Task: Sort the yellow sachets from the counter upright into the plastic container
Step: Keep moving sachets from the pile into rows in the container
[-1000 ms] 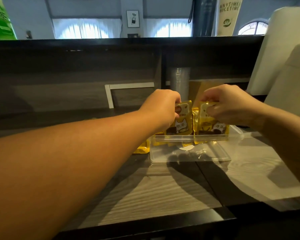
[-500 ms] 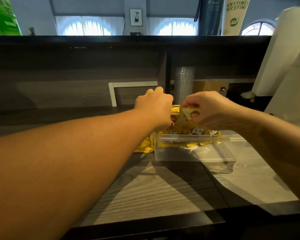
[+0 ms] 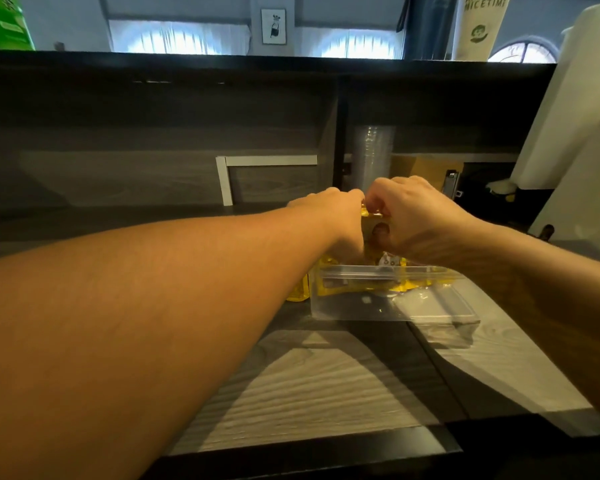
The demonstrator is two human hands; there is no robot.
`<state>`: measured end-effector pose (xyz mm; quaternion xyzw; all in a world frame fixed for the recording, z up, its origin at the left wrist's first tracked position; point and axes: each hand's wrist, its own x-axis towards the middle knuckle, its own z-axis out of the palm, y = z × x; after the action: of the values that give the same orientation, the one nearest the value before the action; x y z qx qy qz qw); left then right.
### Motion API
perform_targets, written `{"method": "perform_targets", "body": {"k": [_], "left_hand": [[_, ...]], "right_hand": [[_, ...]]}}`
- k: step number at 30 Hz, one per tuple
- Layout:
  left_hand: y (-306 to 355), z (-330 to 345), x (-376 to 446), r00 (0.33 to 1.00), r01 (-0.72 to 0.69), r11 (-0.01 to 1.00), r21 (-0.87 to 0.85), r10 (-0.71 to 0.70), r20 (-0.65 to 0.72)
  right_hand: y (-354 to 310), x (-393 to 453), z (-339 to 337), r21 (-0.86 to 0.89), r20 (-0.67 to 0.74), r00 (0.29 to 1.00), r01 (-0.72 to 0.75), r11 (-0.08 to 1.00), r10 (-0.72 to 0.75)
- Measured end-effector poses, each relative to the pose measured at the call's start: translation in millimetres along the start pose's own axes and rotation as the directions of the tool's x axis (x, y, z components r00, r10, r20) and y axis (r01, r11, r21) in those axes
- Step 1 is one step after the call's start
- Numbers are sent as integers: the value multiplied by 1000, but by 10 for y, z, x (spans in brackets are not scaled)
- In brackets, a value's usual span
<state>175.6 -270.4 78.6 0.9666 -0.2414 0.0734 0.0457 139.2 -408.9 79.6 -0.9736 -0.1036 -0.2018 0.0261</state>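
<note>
A clear plastic container point(image 3: 357, 308) sits on the grey wood counter, with yellow sachets point(image 3: 374, 242) standing upright along its back wall. My left hand point(image 3: 329, 216) and my right hand point(image 3: 413, 216) meet knuckle to knuckle above the container, both closed on the tops of the sachets. Only a narrow strip of the sachets shows between the hands, and their lower edges show through the container wall. One more yellow sachet point(image 3: 297, 292) lies on the counter just left of the container, partly hidden by my left forearm.
A dark raised shelf wall runs across the back. A stack of clear cups point(image 3: 373, 154) and a brown box point(image 3: 426, 171) stand behind the hands. A tall white appliance point(image 3: 575, 126) fills the right side. The counter's dark front edge point(image 3: 309, 455) is close to me.
My hands have come together, from apart on two separate sachets to touching over the container. The sachets are now pressed into one bunch and mostly hidden.
</note>
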Motion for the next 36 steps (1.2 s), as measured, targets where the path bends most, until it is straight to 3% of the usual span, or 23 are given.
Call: {"method": "perform_targets", "body": {"k": [4, 7, 14, 24, 29, 33, 36], "left_hand": [[36, 11, -7, 1000, -1, 996, 94, 2, -12], [49, 3, -23, 1000, -27, 994, 104, 28, -13], [23, 38, -44, 988, -93, 981, 171, 112, -107], [-10, 14, -45, 999, -46, 993, 108, 48, -19], [-171, -163, -175, 997, -49, 992, -115, 42, -57], [-468, -326, -487, 970, -60, 943, -327, -23, -242], [-776, -306, -771, 938, -23, 920, -392, -115, -327]], "right_hand": [[121, 41, -35, 22, 158, 987, -42, 999, 38], [186, 56, 33, -113, 311, 950, -4, 994, 40], [161, 66, 96, -235, 244, 968, 6, 972, 53], [173, 115, 29, -90, 310, 951, 15, 996, 13], [15, 72, -205, 34, 214, 976, 38, 999, -44], [-307, 80, -418, 125, 45, 996, 71, 990, -77], [-696, 60, -461, 182, -37, 990, 138, 974, -133]]}}
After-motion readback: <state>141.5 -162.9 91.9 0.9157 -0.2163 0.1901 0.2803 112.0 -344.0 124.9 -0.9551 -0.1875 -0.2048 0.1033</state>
